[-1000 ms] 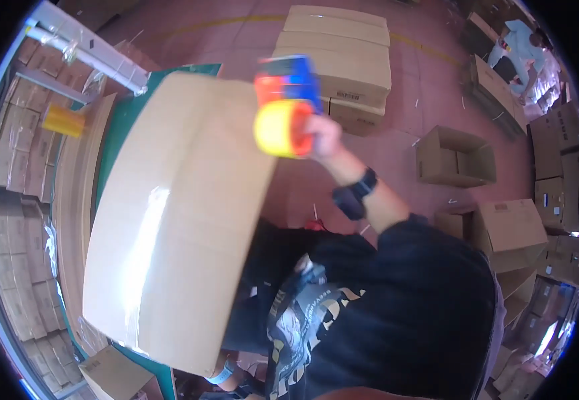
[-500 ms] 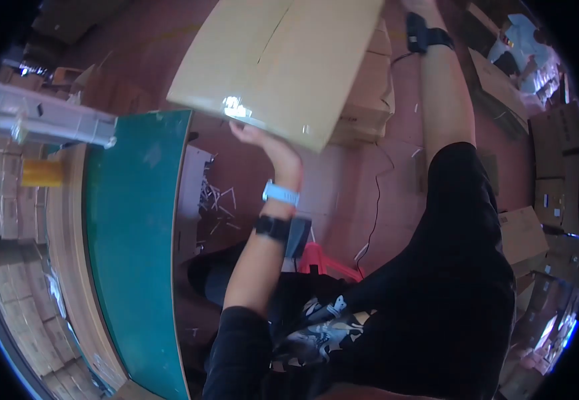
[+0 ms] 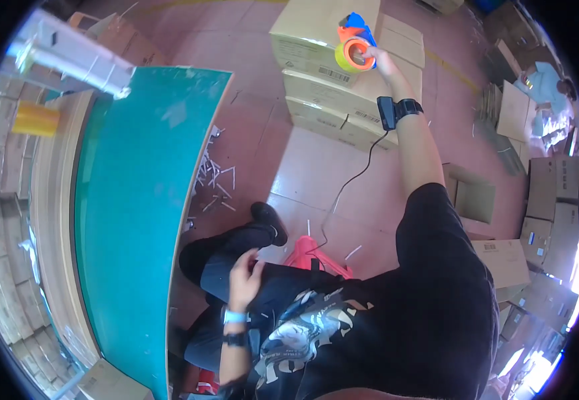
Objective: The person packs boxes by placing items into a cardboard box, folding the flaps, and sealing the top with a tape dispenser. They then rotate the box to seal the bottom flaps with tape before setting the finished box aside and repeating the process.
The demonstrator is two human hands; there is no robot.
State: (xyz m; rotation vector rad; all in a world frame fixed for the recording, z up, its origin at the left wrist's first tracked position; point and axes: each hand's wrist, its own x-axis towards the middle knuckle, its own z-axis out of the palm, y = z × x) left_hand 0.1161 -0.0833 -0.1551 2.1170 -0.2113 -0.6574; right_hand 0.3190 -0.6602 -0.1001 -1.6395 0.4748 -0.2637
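Note:
My right hand (image 3: 383,61) reaches far forward, its fingers gripping a tape dispenser (image 3: 353,30) at its roll. The dispenser is blue and orange, with a yellow-orange roll of tape (image 3: 354,55). It is over the top of a closed cardboard carton (image 3: 309,57), the uppermost of a stack. Close to my body, above my thigh, my left hand (image 3: 244,281) is empty, its fingers loosely bent and apart.
A green-topped table (image 3: 149,200) stands to my left, with a yellow tape roll (image 3: 36,119) beyond it. White scraps (image 3: 215,177) litter the floor. A red stool (image 3: 316,257) is by my legs; a cable (image 3: 349,183) runs to my right wrist. Cartons (image 3: 549,180) and a co-worker (image 3: 546,87) are at right.
Both hands have left the tilted carton, which now rests on the stack. My left hand has drawn back to my lap. My right hand has come onto the tape dispenser.

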